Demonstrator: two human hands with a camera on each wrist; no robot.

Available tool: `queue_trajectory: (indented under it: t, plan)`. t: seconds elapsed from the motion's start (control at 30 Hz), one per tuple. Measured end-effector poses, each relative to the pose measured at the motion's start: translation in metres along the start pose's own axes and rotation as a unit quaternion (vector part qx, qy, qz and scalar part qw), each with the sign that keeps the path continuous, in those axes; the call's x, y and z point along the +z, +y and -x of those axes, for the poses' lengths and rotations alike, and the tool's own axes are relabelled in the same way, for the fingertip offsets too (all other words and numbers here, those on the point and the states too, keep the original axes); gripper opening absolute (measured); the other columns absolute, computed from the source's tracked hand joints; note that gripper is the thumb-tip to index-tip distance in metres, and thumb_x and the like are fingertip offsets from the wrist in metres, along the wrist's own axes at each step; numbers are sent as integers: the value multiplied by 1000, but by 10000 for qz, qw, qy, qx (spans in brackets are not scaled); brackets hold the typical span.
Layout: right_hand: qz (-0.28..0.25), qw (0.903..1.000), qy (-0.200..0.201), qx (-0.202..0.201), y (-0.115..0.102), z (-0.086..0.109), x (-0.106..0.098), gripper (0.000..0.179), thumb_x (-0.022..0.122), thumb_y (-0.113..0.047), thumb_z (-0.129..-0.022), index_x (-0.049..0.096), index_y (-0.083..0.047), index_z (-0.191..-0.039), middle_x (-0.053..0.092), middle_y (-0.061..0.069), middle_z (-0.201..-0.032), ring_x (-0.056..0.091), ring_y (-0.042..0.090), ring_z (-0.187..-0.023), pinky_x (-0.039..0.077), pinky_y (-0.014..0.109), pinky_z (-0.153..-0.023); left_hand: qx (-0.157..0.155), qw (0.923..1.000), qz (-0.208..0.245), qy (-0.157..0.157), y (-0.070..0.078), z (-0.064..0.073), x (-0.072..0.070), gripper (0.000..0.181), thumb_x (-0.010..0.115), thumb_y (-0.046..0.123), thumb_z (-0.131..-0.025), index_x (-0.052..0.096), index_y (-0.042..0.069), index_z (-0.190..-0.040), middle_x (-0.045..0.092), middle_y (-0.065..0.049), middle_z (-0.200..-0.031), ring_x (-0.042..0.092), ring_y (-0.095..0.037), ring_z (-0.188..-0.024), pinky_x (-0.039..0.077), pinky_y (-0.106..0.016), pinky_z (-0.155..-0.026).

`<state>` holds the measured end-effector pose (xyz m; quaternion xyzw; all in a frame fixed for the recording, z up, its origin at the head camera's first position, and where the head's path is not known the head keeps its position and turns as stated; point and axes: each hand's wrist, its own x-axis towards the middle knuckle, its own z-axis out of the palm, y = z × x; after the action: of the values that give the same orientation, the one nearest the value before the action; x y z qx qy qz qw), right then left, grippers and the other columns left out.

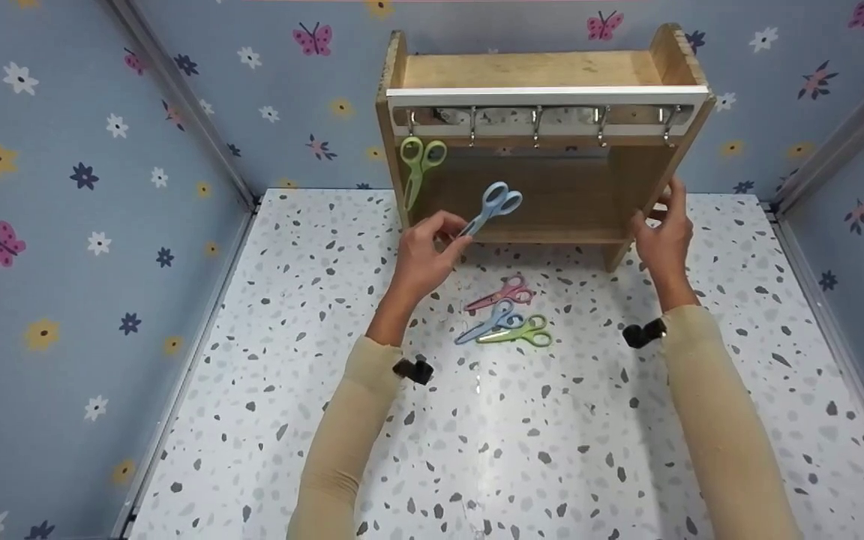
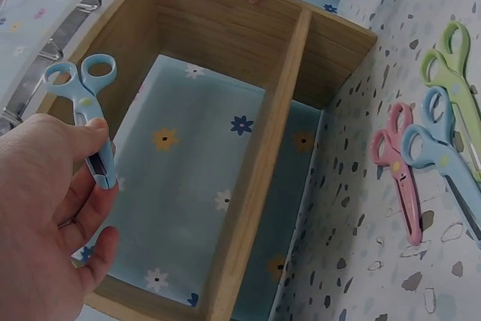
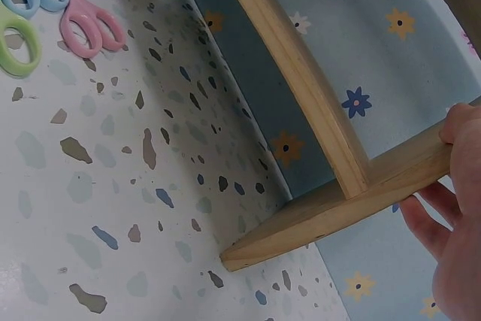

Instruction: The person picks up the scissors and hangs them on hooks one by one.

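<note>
My left hand (image 1: 426, 253) pinches a pair of light blue scissors (image 1: 493, 204) by the blade end, handle loops upward, in front of the wooden shelf (image 1: 529, 242). In the left wrist view the thumb and fingers (image 2: 94, 129) close on those scissors below the loops. My right hand (image 1: 664, 232) grips the right side panel of the shelf, as the right wrist view also shows. A green pair of scissors (image 1: 418, 169) hangs from the leftmost hook. On the tabletop lie pink scissors (image 1: 503, 294), a second blue pair (image 1: 493, 322) and another green pair (image 1: 526, 331).
A white rail with several metal hooks (image 1: 537, 124) runs across the shelf's upper front. The shelf stands at the back of a speckled tabletop (image 1: 552, 435). Blue flowered panels (image 1: 102, 247) enclose the left, back and right sides.
</note>
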<state>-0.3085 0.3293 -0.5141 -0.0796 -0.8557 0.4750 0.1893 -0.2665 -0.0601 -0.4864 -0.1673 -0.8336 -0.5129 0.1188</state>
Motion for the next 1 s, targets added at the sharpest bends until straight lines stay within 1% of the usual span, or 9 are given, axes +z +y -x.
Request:
queue_trajectory:
  t: [0.13,0.23,0.4,0.53,0.7,0.8,1.0]
  plan:
    - [-10,10000,32,-38,1,0,0,72,58,-10,-111,35,-37,-174,63,17,-161,71,37,-134,60,58,-115,150,9998,76,62,3,-3,-3,17,79,11,-105,76,1,-119,80,-18,-108,72,-32,-96,63,-52,-92]
    - [-36,9999,42,-135,1,0,1,71,58,-10,-111,35,-36,-173,64,18,-160,72,39,-132,60,59,-114,155,9997,137,125,4,-4,-5,17,79,11,-105,76,1,-118,80,-18,-107,72,-31,-95,63,-50,-91]
    - [-45,9997,48,-215,1,0,1,71,58,-11,-111,35,-35,-173,64,19,-160,73,41,-131,60,59,-114,161,9993,221,255,7,-6,-9,16,80,10,-105,76,1,-117,80,-18,-106,72,-29,-94,59,-34,-88]
    - [-55,9998,43,-167,0,0,1,71,59,-9,-111,36,-37,-173,64,18,-160,72,40,-131,60,59,-113,181,9989,288,316,9,-7,-10,16,80,10,-104,76,0,-117,80,-18,-106,72,-28,-93,55,-27,-86]
    - [-94,10000,4,-31,-2,0,1,73,59,-9,-112,34,-39,-173,63,17,-162,71,38,-134,60,59,-114,196,9981,383,431,11,-9,-9,17,80,10,-105,76,0,-118,80,-18,-106,70,-27,-93,55,-27,-86]
    - [-65,10000,-7,20,-2,0,0,73,59,-10,-112,34,-39,-174,62,17,-162,70,37,-135,60,59,-115,184,9976,443,498,13,-11,-9,17,79,10,-105,76,0,-119,80,-17,-107,70,-26,-93,54,-27,-87]
    - [-27,10000,-18,35,-1,0,0,72,59,-10,-113,33,-37,-174,62,18,-162,70,37,-136,60,59,-114,205,9965,637,510,15,-14,-11,18,78,11,-106,76,1,-121,80,-17,-108,70,-24,-94,55,-26,-87]
